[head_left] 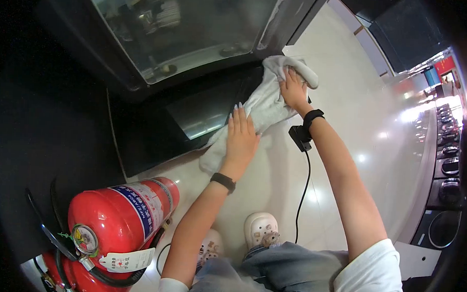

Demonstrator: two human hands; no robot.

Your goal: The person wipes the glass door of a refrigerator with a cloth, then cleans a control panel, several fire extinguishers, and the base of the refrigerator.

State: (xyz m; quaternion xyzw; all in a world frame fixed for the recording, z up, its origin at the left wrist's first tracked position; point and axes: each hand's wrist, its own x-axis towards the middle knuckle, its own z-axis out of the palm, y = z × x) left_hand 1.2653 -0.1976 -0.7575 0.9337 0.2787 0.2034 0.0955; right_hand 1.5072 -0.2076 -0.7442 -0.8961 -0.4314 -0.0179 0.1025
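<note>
A pale grey-white cloth point(268, 103) lies bunched along the right edge of a low black glossy panel point(147, 122), and part of it hangs toward the floor. My left hand point(241, 141) rests flat on the cloth's left side, fingers stretched out, their tips at the panel. Farther up, my right hand point(294, 90) presses into the thicker folds with its fingers and thumb around some of the fabric. Both wrists wear dark bands. A small black device point(299, 138) with a cable sits at the right wristband.
Above the panel stands a dark cabinet with a glass door point(186, 26). A red fire extinguisher point(118, 211) lies at lower left, with another red one point(92, 280) below it. A black cable point(305, 189) runs down near my legs. Front-loading appliances point(445, 184) line the right side.
</note>
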